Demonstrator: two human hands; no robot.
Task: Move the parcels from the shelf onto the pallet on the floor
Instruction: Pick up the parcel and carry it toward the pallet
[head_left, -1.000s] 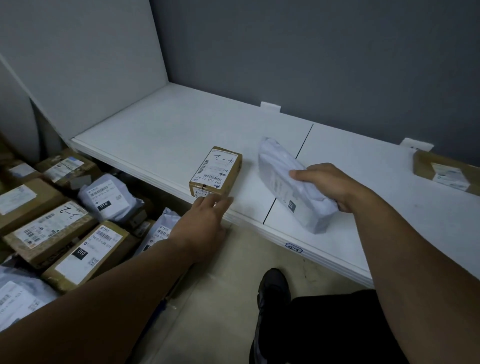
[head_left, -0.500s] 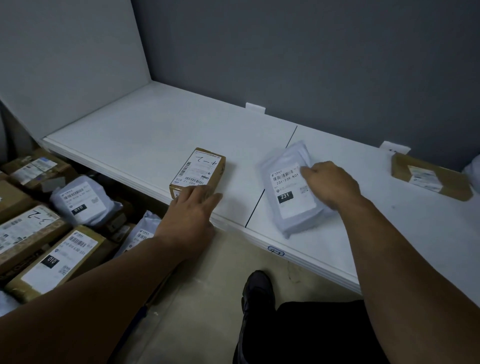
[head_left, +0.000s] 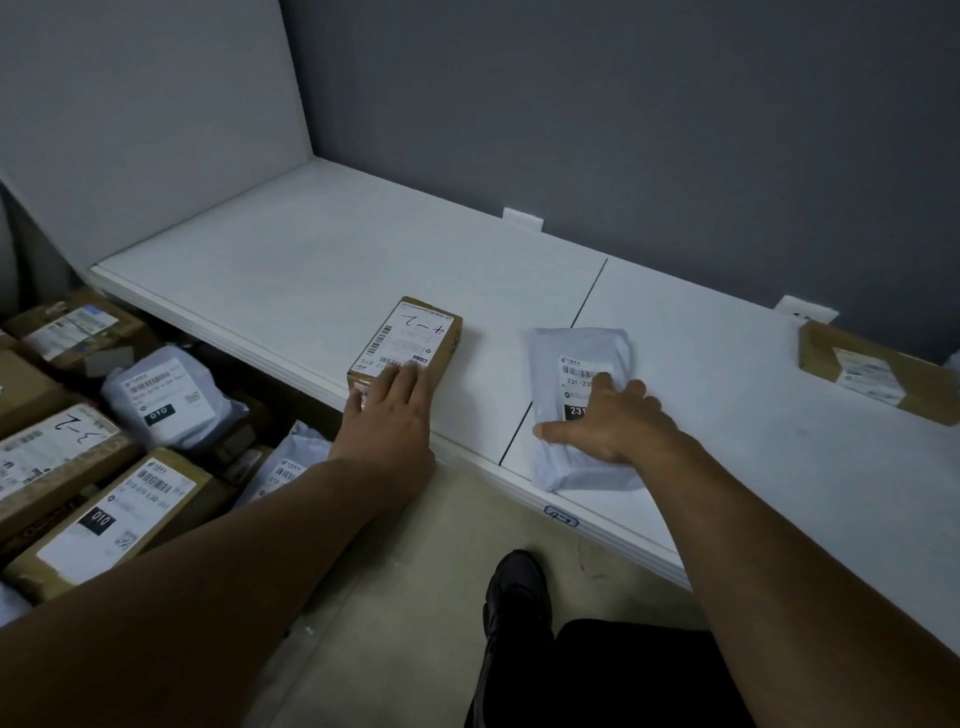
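**At the shelf edge: both hands down on parcels**

On the white shelf (head_left: 322, 270), mid-frame, there's a small brown box (head_left: 415, 338) sitting right at the front lip, label up with some handwriting on it. The left hand (head_left: 387, 415) is laid over its near end, fingers spread flat on the label, so the grip isn't closed around anything, just resting on top.

A bit to the right, past the seam in the shelf, a grey poly mailer (head_left: 582, 405) lies flat near the edge. The right hand (head_left: 613, 421) is pressed on it, thumb out to the left, fingers splayed over the label. Open palm, no clamp.

Far right of the frame, another flat brown parcel (head_left: 872, 371) sits by the wall.

Lower left, down below the shelf, a pile of boxes and mailers (head_left: 104, 457) is stacked together; can't see what's underneath them. A black shoe (head_left: 517, 597) shows at the bottom centre on the floor.
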